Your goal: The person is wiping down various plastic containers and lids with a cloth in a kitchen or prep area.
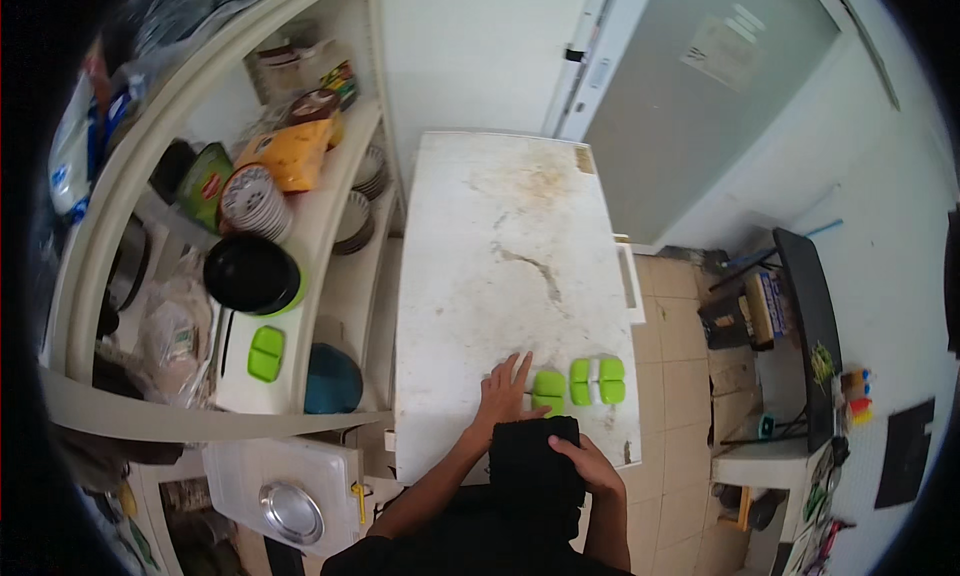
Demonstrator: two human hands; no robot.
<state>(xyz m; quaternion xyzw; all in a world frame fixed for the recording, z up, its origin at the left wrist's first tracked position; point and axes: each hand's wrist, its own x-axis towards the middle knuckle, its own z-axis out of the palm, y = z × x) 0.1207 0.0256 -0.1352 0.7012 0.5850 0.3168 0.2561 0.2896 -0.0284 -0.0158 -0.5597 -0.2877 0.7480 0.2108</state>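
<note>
On the white tabletop [465, 276], my left hand [501, 397] lies with its fingers spread. Its thumb reaches the near edge of a small green two-compartment dish [550, 384], and whether it presses on the dish is unclear. Two more green dishes, a left one [580, 381] and a right one [612, 381], sit side by side just to the right. My right hand [596, 463] grips a folded black cloth [534, 456] by its right side, thumb on top. The cloth hangs over the table's near edge, close to my body.
Shelving [330, 276] on the left holds stacked bowls [256, 201], a black bowl [251, 273], a green divided dish [266, 353] and a blue container [332, 378]. Below it, a metal plate [291, 512] rests on a clear plastic lid [247, 471]. A black folding table [806, 336] stands right.
</note>
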